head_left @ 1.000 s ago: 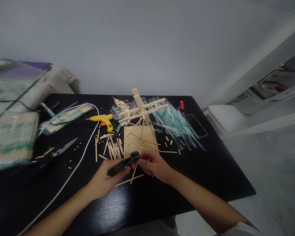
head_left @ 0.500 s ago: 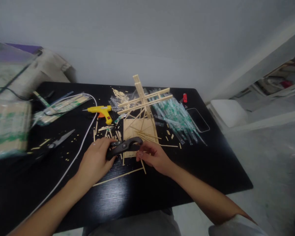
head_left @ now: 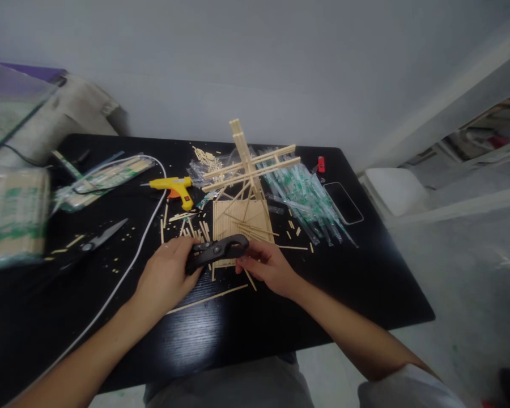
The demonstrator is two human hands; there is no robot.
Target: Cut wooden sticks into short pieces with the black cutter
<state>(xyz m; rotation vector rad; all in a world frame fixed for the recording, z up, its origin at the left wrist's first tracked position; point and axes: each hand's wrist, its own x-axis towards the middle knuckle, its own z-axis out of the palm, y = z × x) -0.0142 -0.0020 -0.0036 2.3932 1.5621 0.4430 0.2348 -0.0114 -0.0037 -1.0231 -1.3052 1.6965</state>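
Bare forearms (head_left: 100,343) stretched forward, angled inward, left grip (head_left: 165,271) curled, right grip (head_left: 272,270) pinched, near the left.

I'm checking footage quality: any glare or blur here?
Head view: pale glare on the black table near its front edge; head view: the wrapped bundle at far left looks blurred; head view: dim overall, the held black tool reading clearer.

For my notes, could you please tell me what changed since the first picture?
The left hand turned the black tool more broadside and shifted left; the stick in the right hand swung its lower end rightward. Both hands kept hold; glue gun and scissors stayed.
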